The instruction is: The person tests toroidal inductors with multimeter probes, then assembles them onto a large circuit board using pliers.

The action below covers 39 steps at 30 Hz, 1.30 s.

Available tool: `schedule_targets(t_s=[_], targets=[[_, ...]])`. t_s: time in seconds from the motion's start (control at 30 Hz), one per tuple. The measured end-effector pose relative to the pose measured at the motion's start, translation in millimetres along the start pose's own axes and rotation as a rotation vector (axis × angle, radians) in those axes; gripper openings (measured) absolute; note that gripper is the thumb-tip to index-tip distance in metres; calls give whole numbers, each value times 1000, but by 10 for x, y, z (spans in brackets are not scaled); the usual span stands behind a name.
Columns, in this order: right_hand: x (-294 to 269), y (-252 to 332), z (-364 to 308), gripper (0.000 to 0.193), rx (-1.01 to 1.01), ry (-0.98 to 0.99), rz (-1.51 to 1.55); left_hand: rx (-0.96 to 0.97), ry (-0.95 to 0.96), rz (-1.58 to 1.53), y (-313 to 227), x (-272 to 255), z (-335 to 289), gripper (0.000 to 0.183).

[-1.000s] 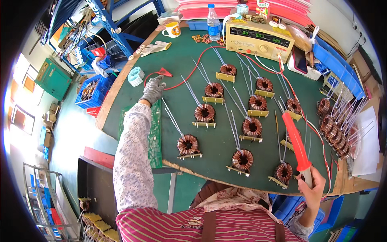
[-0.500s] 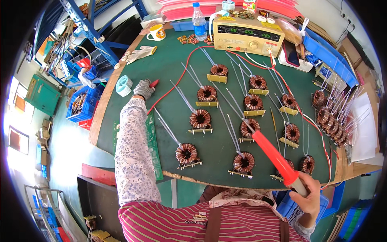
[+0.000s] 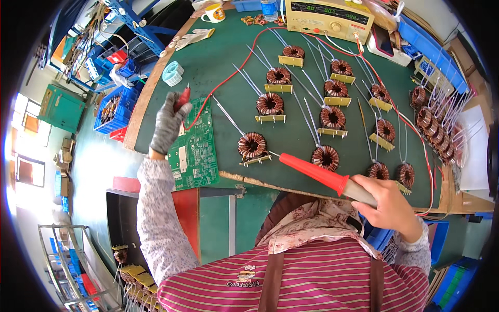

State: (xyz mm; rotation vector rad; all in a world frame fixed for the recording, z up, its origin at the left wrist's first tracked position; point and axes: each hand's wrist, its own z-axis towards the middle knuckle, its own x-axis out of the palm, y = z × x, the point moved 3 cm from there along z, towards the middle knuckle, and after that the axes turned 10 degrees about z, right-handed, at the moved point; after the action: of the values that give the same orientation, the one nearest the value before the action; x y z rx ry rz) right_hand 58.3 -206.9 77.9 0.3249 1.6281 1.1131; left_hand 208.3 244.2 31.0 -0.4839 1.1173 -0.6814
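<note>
My left hand, in a grey glove, is closed on a red clip whose metal tip points up, at the end of a red wire. It hovers over the left part of the green printed circuit board. My bare right hand grips a red probe with a grey handle. Its thin tip is beside the pin strip of the nearest left copper-wound toroid coil; contact is too small to tell. Several similar coils with long leads, such as one coil, stand on the green mat.
A beige bench power supply stands at the back. More coils are bunched at the right edge. A tape roll, a white glove and a mug lie along the left and back. The worn table edge runs before me.
My left hand has drawn back toward me with the red clip, over the circuit board. The probe in my right hand has swung left, from a middle coil to the near left coil. The view has shifted.
</note>
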Motion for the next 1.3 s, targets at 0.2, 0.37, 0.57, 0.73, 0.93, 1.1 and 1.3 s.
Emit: schedule_targets(t_s=[0.2, 0.37, 0.57, 0.73, 0.93, 1.1, 1.3], targets=[[-44, 147, -14, 45, 29, 126, -123, -255, 160, 74, -49, 100, -503, 32], [71, 87, -7, 42, -17, 133, -103, -125, 104, -3, 179, 129, -406, 34], [144, 37, 41, 31, -39, 92, -99, -65, 196, 183, 79, 208, -227, 34], [150, 74, 37, 31, -32, 98, -198, -91, 219, 160, 47, 271, -241, 32], [120, 76, 29, 36, -31, 105, -191, -152, 180, -113, 155, 282, -275, 29], [135, 70, 19, 40, -39, 108, -191, -211, 240, -20, 162, 372, -262, 28], [143, 56, 37, 41, -40, 126, -201, -136, 202, -52, 210, 362, -220, 29]])
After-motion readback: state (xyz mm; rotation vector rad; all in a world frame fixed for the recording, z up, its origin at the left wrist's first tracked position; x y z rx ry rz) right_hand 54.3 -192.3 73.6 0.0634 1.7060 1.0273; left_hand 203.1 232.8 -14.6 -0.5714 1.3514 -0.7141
